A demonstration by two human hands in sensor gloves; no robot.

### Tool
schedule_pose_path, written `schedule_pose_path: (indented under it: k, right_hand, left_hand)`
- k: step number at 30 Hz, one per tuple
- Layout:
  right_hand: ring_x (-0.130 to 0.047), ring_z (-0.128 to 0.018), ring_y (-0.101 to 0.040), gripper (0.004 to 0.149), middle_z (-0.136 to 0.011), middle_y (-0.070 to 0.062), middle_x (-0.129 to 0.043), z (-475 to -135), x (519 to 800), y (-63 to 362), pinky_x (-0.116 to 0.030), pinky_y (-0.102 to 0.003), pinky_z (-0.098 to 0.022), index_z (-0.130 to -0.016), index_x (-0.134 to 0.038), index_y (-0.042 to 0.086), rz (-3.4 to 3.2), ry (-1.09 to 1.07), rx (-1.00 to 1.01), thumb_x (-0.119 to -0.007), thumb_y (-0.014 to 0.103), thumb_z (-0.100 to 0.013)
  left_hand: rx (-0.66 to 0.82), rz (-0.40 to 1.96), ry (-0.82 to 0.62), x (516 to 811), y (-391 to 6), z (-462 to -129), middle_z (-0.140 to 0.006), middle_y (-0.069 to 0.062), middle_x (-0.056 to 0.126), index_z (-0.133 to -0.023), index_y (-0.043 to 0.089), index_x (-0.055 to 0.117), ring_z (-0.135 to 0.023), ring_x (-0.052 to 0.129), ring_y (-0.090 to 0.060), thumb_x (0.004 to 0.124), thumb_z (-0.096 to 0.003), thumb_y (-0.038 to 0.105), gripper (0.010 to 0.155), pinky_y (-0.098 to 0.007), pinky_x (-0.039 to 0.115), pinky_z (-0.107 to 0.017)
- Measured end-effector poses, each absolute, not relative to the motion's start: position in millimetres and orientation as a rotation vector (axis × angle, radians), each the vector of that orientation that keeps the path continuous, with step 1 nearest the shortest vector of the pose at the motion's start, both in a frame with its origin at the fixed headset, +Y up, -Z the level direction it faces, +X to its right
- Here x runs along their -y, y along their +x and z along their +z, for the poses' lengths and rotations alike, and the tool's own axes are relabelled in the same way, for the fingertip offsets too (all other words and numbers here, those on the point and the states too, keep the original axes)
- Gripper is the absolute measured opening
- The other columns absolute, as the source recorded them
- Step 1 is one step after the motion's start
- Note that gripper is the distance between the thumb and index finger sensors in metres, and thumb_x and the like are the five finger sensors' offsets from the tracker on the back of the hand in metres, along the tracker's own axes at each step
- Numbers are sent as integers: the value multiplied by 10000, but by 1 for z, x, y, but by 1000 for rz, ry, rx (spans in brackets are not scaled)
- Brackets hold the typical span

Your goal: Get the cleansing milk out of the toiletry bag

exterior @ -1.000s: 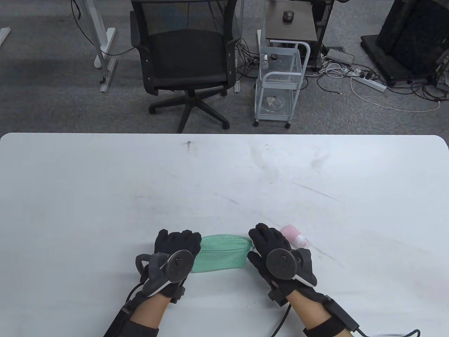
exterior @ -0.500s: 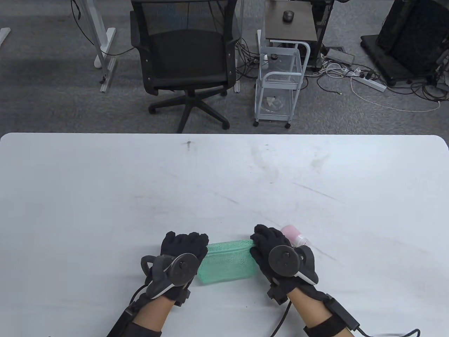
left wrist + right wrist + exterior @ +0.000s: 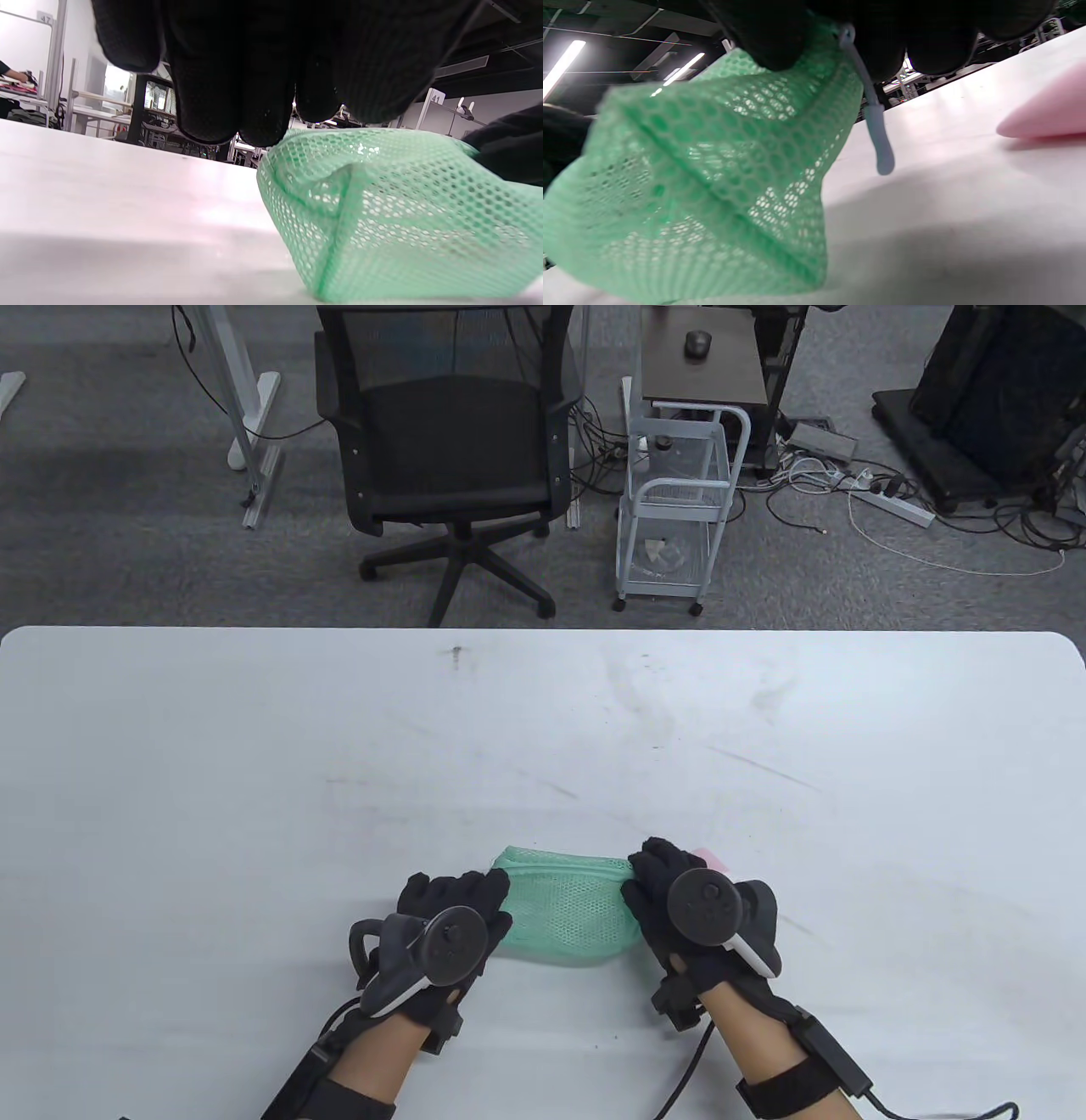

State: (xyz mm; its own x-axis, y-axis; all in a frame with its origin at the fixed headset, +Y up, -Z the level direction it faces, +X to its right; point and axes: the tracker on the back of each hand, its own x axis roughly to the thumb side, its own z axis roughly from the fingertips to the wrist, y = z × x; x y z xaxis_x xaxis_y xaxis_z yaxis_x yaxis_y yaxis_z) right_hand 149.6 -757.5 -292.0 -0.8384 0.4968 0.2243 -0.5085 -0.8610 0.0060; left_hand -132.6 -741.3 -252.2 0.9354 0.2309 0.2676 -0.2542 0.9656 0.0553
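Pink bottle (image 3: pixel 1043 114), presumably the cleansing milk, lies on the table (image 3: pixel 254 780) just right of the bag, mostly hidden behind my right hand in the table view; only a pink sliver (image 3: pixel 709 858) shows. So it looks already out.

Green mesh toiletry bag (image 3: pixel 567 908) sits near the table's near edge, between both hands, bulged up in the middle.

Right hand (image 3: pixel 691 912) pinches the bag's right top corner, fingers closed on the mesh, grey zipper pull (image 3: pixel 876 123) dangling free below them. Left hand (image 3: pixel 445 929) is at the bag's left end, fingers (image 3: pixel 237 84) curled together over the top edge; can't tell whether they actually grip the mesh or just rest on it.

Risks, my read:
- bottle is close to my right hand, a sideways nudge could roll it off to the right
- mesh is floppy, so a one-sided pull drags the whole bag
- zipper pull could snag on the glove
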Motion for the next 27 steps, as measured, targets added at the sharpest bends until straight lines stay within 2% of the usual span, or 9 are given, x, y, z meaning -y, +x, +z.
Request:
schedule_pose_path:
  k: [5,11,18,24,27]
  right_hand:
    - [-721,-842,-692,505,-1072,-348,-705,-295,757,152,-610,-746,-594,-986,-781,-8,2616,237,130,-818,272,-568]
    - [-720,-845,-687,512,-1075,-347,-697,-292,750,154,-609,-744,-595,-992,-773,-7,2638,281,207,-816,278,-570]
    - [-689,-864,-699,538,-1096,-353,-663,-277,733,152,-591,-751,-604,-1013,-750,-6,2765,399,348,-825,284,-567]
    - [-616,-902,-721,598,-1143,-360,-575,-259,722,155,-549,-764,-626,-1062,-692,14,2889,455,373,-824,329,-571]
    - [-587,-914,-734,624,-1159,-364,-542,-255,716,155,-527,-772,-633,-1075,-678,22,2921,461,357,-814,369,-575]
  left_hand:
    - [280,239,45,746,-128,-254,-970,-55,979,-968,280,861,-835,1000,-377,910,-467,444,530,-633,672,-707]
    - [283,242,16,747,-126,-253,-977,-59,973,-972,274,859,-844,989,-386,901,-473,449,530,-640,654,-713]
    - [239,236,129,728,-136,-244,-1037,-81,913,-1007,280,818,-911,920,-420,880,-483,473,562,-662,577,-741]
    - [226,200,241,713,-143,-232,-1085,-93,861,-1045,286,769,-960,860,-450,866,-488,498,604,-685,520,-752]
    - [229,165,252,711,-142,-228,-1100,-95,845,-1054,289,757,-971,844,-462,862,-489,506,614,-696,496,-753]
